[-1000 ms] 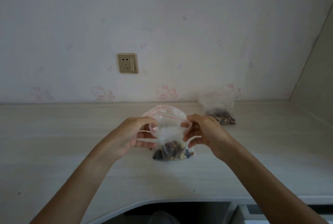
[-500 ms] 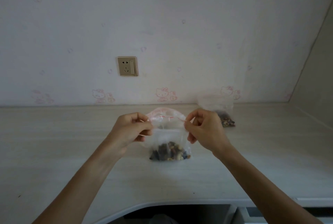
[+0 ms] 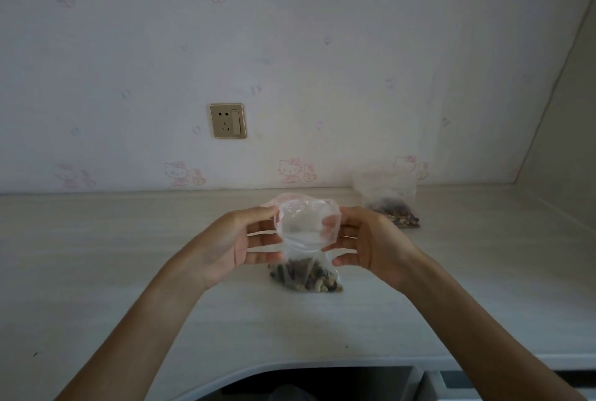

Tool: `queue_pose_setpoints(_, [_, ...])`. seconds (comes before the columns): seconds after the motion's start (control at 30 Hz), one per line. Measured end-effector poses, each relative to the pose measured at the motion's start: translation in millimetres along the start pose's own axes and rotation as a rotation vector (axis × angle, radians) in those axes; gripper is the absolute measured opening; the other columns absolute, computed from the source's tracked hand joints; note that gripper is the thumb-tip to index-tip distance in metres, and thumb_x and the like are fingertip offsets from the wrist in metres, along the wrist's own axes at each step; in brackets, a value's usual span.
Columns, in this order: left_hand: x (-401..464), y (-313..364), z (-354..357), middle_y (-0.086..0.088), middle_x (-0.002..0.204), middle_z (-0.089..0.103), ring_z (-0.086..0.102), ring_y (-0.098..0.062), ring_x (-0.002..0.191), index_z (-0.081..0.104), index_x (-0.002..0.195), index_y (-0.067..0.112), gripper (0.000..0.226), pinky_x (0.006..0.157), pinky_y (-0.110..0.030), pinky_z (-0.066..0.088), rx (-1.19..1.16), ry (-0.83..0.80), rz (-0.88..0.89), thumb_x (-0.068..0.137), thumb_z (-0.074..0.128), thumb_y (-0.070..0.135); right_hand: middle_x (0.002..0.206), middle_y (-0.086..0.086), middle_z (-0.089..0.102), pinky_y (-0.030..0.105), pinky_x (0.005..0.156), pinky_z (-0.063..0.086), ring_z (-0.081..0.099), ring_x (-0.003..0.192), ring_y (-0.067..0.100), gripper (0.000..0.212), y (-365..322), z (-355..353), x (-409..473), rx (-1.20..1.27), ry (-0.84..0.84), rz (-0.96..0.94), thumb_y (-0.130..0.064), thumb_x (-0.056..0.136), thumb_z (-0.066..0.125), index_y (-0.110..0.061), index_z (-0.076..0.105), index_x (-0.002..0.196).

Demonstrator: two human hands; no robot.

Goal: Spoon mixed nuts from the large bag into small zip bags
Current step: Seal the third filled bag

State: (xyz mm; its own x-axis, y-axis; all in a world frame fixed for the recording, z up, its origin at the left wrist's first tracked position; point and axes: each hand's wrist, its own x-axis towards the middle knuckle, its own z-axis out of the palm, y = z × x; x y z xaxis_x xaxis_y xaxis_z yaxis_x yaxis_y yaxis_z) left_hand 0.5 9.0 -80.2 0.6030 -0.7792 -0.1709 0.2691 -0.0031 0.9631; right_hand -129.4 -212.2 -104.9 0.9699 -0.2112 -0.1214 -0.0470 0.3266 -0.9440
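Note:
A small clear zip bag (image 3: 304, 239) with mixed nuts in its bottom stands upright on the pale desk (image 3: 96, 271) in front of me. My left hand (image 3: 232, 242) holds its upper left side, thumb at the rim and fingers spread along the plastic. My right hand (image 3: 371, 239) holds the upper right side the same way. The bag's mouth is rounded and open between my thumbs. A second clear bag of nuts (image 3: 390, 204) stands behind and to the right, near the wall. No spoon is in view.
A gold wall socket (image 3: 228, 120) sits on the patterned wall behind the desk. A side panel (image 3: 564, 110) closes off the right end. The desk's front edge curves inward just below my forearms.
My hands went from pinching the bag's top rim to cupping its upper sides with fingers spread. The bag's mouth has opened from flat to rounded.

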Motion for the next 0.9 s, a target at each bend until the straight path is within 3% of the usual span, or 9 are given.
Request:
queue_pose_setpoints(0.2, [4.2, -5.9, 1.7, 0.001, 0.090, 0.072, 0.071, -0.011, 0.077, 0.082, 0.089, 0.017, 0.020, 0.065, -0.028, 0.061, -0.093, -0.007, -0.019, 0.076, 0.089, 0.030, 0.110, 0.015, 0.073, 0.030, 0.062, 0.058, 0.071, 0.091, 0.022, 0.028, 3.9, -4.4, 3.1, 0.147, -0.078, -0.030, -0.019, 0.095, 0.060, -0.005, 0.075, 0.114])
queue_pose_setpoints(0.3, [6.4, -4.1, 5.6, 0.002, 0.087, 0.073, 0.070, -0.009, 0.073, 0.080, 0.085, 0.019, 0.022, 0.058, -0.025, 0.059, -0.079, 0.052, 0.006, 0.068, 0.090, 0.029, 0.102, 0.020, 0.066, 0.030, 0.059, 0.057, 0.070, 0.081, 0.022, 0.035, 0.6, -2.1, 5.6, 0.075, -0.013, -0.088, -0.015, 0.091, 0.069, 0.010, 0.067, 0.115])
queue_pose_setpoints(0.37, [6.6, 0.0, 6.2, 0.002, 0.079, 0.071, 0.069, -0.007, 0.068, 0.076, 0.081, 0.020, 0.022, 0.054, -0.022, 0.056, -0.041, 0.102, 0.039, 0.064, 0.090, 0.025, 0.088, 0.020, 0.065, 0.031, 0.055, 0.057, 0.069, 0.070, 0.023, 0.021, -4.8, 1.2, 3.5, -0.027, 0.069, -0.145, -0.009, 0.091, 0.072, 0.008, 0.069, 0.103])
queue_pose_setpoints(0.43, [6.8, 4.4, 6.7, 0.000, 0.071, 0.068, 0.065, -0.007, 0.061, 0.069, 0.078, 0.019, 0.021, 0.050, -0.020, 0.053, 0.057, 0.196, 0.085, 0.069, 0.088, 0.012, 0.072, 0.017, 0.066, 0.035, 0.052, 0.058, 0.067, 0.060, 0.026, 0.004, -11.7, 6.7, -1.0, -0.218, 0.187, -0.226, -0.003, 0.091, 0.071, -0.001, 0.068, 0.088])
queue_pose_setpoints(0.53, [7.7, 8.8, 11.0, -0.003, 0.059, 0.064, 0.059, -0.014, 0.052, 0.061, 0.069, 0.015, 0.024, 0.047, -0.024, 0.052, 0.385, 0.441, 0.243, 0.076, 0.074, -0.004, 0.055, 0.005, 0.066, 0.035, 0.044, 0.056, 0.063, 0.046, 0.022, 0.012, -18.4, 21.1, -7.2, -0.713, 0.394, -0.445, -0.002, 0.085, 0.071, -0.010, 0.062, 0.081])
queue_pose_setpoints(0.67, [7.9, 12.7, 16.7, 0.008, 0.053, 0.062, 0.068, -0.018, 0.053, 0.062, 0.065, 0.019, 0.018, 0.057, -0.030, 0.056, 0.973, 0.624, 0.463, 0.074, 0.072, 0.006, 0.053, -0.006, 0.057, 0.025, 0.045, 0.037, 0.050, 0.046, 0.010, 0.020, -19.4, 36.7, -10.2, -1.245, 0.498, -0.624, -0.015, 0.079, 0.064, -0.026, 0.049, 0.075])
queue_pose_setpoints(0.73, [7.8, 15.6, 19.4, 0.006, 0.062, 0.067, 0.072, -0.018, 0.055, 0.065, 0.071, 0.019, 0.013, 0.058, -0.033, 0.060, 0.991, 0.601, 0.375, 0.079, 0.071, 0.011, 0.059, -0.004, 0.061, 0.031, 0.047, 0.046, 0.058, 0.051, 0.015, 0.014, -23.7, 38.6, -8.0, -1.141, 0.470, -0.527, -0.018, 0.081, 0.065, -0.021, 0.052, 0.076])
queue_pose_setpoints(0.8, [9.0, 20.4, 21.5, -0.003, 0.072, 0.070, 0.072, -0.016, 0.055, 0.068, 0.081, 0.010, 0.007, 0.054, -0.034, 0.061, 0.796, 0.498, 0.182, 0.087, 0.068, 0.014, 0.067, 0.006, 0.068, 0.036, 0.047, 0.057, 0.068, 0.055, 0.022, 0.013, -29.5, 38.6, -4.7, -0.894, 0.384, -0.350, -0.018, 0.086, 0.068, -0.011, 0.058, 0.080])
queue_pose_setpoints(0.9, [11.7, 27.6, 22.8, -0.001, 0.070, 0.061, 0.063, -0.012, 0.052, 0.074, 0.083, 0.008, 0.022, 0.053, -0.030, 0.057, 0.526, 0.336, -0.027, 0.092, 0.070, 0.028, 0.073, 0.012, 0.068, 0.032, 0.046, 0.055, 0.070, 0.055, 0.020, 0.028, -36.5, 35.3, 1.5, -0.651, 0.285, -0.127, -0.026, 0.089, 0.078, -0.002, 0.064, 0.087])
